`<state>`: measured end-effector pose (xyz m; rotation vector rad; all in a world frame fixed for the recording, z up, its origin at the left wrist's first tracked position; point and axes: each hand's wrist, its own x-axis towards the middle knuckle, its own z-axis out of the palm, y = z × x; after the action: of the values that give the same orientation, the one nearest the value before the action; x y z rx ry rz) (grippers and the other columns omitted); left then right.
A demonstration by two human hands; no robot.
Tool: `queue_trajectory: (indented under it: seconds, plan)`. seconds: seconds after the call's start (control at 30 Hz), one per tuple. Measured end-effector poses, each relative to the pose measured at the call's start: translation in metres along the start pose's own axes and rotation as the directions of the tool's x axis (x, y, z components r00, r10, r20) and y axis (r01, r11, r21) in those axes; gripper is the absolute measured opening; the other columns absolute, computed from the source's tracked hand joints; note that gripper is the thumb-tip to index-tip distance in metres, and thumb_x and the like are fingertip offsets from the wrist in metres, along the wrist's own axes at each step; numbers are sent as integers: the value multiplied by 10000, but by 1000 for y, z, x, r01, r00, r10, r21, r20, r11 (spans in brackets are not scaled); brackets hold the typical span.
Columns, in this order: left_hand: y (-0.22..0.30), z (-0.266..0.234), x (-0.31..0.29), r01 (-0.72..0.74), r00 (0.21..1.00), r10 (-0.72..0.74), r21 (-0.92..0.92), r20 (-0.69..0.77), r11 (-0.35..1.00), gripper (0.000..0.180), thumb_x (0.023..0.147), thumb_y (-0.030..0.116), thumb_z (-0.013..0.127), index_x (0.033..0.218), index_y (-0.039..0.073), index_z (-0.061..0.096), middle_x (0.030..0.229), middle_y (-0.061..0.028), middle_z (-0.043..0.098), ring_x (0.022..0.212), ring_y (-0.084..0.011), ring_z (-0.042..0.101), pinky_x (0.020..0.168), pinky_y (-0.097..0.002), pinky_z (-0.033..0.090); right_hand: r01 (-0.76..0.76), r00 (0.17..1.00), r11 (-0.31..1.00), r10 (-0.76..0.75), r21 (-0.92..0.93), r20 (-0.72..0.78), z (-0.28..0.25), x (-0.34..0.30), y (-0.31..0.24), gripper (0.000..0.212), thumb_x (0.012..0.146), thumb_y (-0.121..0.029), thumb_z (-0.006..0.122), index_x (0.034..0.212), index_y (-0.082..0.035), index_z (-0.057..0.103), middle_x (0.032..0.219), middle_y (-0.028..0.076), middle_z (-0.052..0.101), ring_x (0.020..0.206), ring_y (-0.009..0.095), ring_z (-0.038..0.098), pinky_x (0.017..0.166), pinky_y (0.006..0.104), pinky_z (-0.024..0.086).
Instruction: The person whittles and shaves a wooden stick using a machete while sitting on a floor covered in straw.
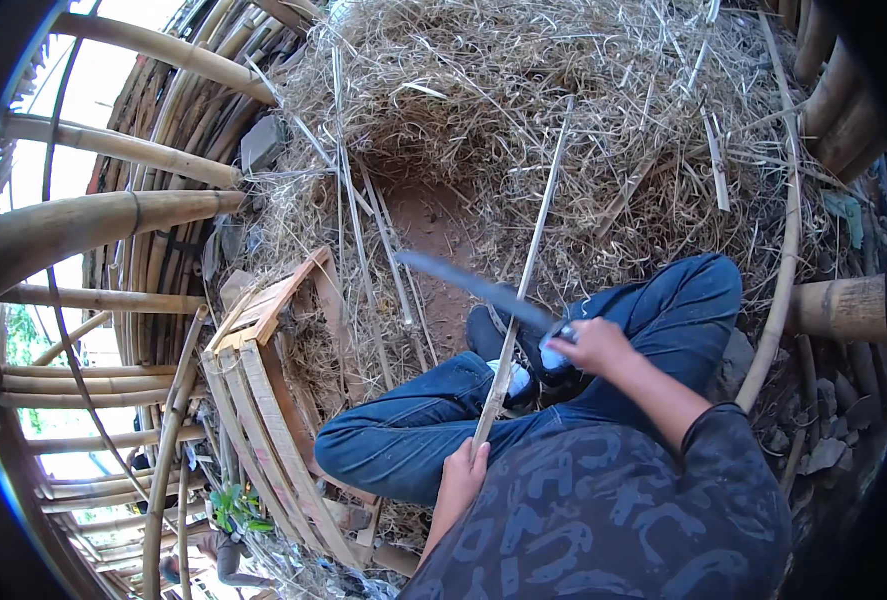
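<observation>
A long pale bamboo strip (pixel 535 235) slants up from my lap toward the heap of shavings. My left hand (pixel 463 468) is closed round its lower end, beside my left thigh. In my right hand (pixel 595 345) is the handle of a long machete (pixel 473 285), held above my crossed legs. Its dark blade points to the upper left and passes across the strip; whether the two touch I cannot tell. Both feet are tucked under the strip, in dark shoes.
A heap of curly bamboo shavings (pixel 523 60) spreads ahead. Several loose strips (pixel 348 180) lie left of a bare earth patch (pixel 433 225). A wooden slatted crate (pixel 273 430) stands at my left. Bamboo poles (pixel 113 215) fence the left side; a thick bamboo (pixel 838 308) is at right.
</observation>
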<state>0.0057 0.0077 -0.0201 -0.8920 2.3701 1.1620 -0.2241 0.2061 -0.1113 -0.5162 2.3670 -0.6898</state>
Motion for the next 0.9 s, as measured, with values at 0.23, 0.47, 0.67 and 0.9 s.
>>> queue_trajectory:
  seconds: [0.23, 0.47, 0.67, 0.9]
  plan:
    - [-1, 3, 0, 40, 999, -38, -84, 23, 996, 295, 976, 240, 512, 890, -37, 568, 738, -274, 585, 711, -468, 580, 604, -439, 450, 249, 960, 952, -218, -178, 178, -3, 13, -34, 786, 777, -779, 489, 792, -13, 667, 775, 219, 674, 774, 388, 673, 692, 457, 540]
    - [-29, 3, 3, -18, 999, 24, -176, 34, 984, 327, 995, 249, 505, 801, -9, 559, 627, -26, 531, 573, -100, 466, 537, -294, 407, 384, 923, 883, -355, -270, 150, -20, 27, -26, 721, 762, -755, 539, 834, -45, 646, 732, 202, 663, 752, 389, 663, 663, 466, 526]
    - [-11, -4, 1, -47, 998, 43, -87, -50, 995, 301, 964, 262, 526, 870, -20, 575, 729, -289, 585, 745, -480, 587, 605, -515, 449, 166, 982, 981, -156, -97, 102, -20, 23, -26, 669, 751, -685, 637, 888, -30, 656, 775, 216, 671, 812, 417, 649, 715, 469, 511]
    - [-25, 6, -14, -98, 983, 106, 62, -149, 993, 250, 947, 276, 551, 846, 48, 558, 604, -231, 591, 580, -426, 608, 511, -522, 481, 156, 973, 980, -174, 125, 152, -30, 10, -57, 510, 733, -309, 804, 1079, 1, 596, 814, 211, 686, 790, 325, 694, 719, 385, 533]
